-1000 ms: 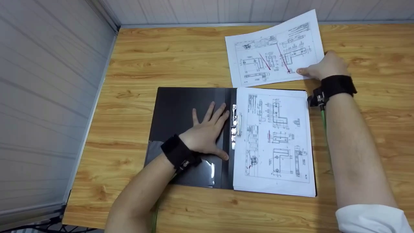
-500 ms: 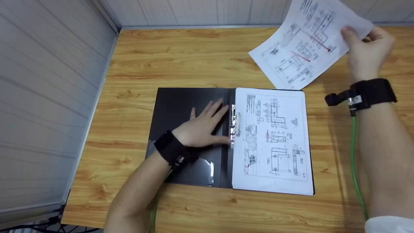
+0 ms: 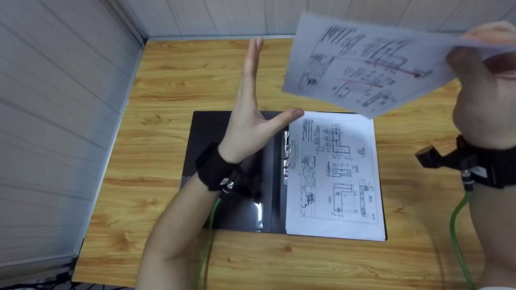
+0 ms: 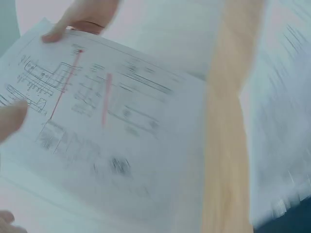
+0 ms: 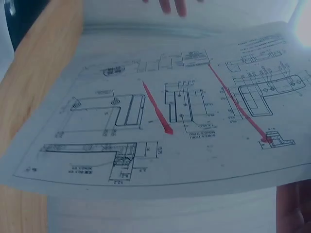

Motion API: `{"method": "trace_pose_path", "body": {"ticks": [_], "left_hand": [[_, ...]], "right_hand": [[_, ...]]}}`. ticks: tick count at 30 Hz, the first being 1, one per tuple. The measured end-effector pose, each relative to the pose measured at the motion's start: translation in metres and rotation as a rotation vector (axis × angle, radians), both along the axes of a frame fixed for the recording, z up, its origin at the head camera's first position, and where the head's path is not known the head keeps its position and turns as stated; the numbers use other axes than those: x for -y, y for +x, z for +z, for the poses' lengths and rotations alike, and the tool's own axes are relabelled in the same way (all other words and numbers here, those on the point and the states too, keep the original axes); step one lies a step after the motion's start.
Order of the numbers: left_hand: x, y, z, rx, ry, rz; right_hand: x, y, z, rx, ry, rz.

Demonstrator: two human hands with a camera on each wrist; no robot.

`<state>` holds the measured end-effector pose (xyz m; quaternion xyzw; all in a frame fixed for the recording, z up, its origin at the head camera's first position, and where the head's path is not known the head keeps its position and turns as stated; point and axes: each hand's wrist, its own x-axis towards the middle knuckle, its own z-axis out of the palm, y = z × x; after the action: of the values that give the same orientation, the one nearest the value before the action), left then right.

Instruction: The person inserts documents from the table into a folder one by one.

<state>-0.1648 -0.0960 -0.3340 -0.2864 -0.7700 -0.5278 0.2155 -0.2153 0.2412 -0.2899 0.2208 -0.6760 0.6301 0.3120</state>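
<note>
My right hand (image 3: 489, 92) pinches the right end of a paper sheet (image 3: 354, 80) between thumb and fingers, holding it raised over the back of the table. Technical drawings and two red lines mark this sheet (image 5: 194, 126). My left hand (image 3: 250, 125) is lifted above the folder, fingers straight up and thumb spread, holding nothing; the sheet's left edge is close by. Below lies an open black folder (image 3: 213, 129), with a stack of drawing sheets (image 3: 346, 217) on its right side beside a metal clip (image 3: 286, 157). In the left wrist view the sheet (image 4: 121, 107) is blurred.
The folder rests on a wood-grain table (image 3: 161, 133). Light panel walls (image 3: 60, 100) close it off at the left and back. Green cables (image 3: 455, 241) run from the black wrist straps along both forearms.
My right hand has lifted the sheet off the table, then turned it and brought it nearer. My left hand has risen from the folder's left cover, fingers now pointing up.
</note>
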Motion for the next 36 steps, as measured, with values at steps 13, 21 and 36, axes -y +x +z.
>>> {"method": "trace_pose_path", "body": {"ticks": [13,21,36], "left_hand": [[-0.019,0.023,-0.011,0.153,0.175,-0.230],[-0.024,0.032,-0.005,0.236,0.277,-0.246],[-0.023,0.038,-0.003,0.229,0.246,-0.301]], "right_hand": [[0.032,0.042,-0.005,0.220,-0.345,0.534],[0.033,0.059,-0.026,0.421,-0.271,0.801],[0.029,0.066,-0.035,0.449,-0.221,0.780]]}}
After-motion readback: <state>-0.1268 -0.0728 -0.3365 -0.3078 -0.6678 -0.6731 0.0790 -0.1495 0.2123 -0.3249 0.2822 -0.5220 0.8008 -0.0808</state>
